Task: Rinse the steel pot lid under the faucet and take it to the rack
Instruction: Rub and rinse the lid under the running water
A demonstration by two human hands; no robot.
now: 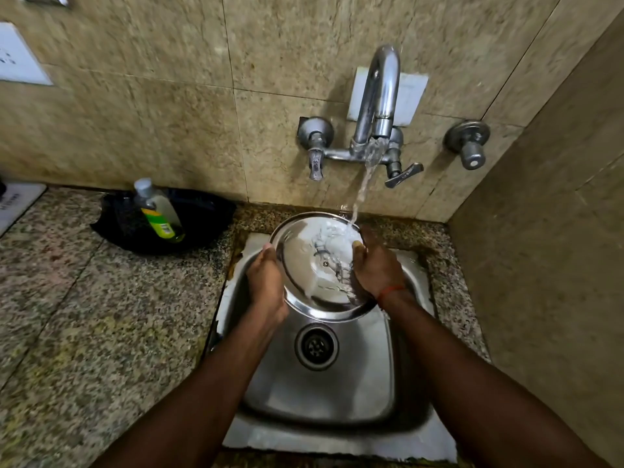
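Note:
The round steel pot lid (pixel 309 261) is held tilted over the sink (pixel 324 393), its inner face toward me. Water runs from the wall faucet (pixel 378 92) and lands on the lid's upper right part, splashing across it. My left hand (pixel 266 285) grips the lid's left rim, thumb on the edge. My right hand (pixel 374 268) rests on the lid's right side with its fingers on the wet inner face. A red thread circles my right wrist. No rack is in view.
A black pan (pixel 202 217) sits on the granite counter (pixel 84 315) left of the sink, with a green-labelled soap bottle (pixel 157 211) lying in it. Tiled walls close in behind and at the right. The sink drain (pixel 316 346) lies below the lid.

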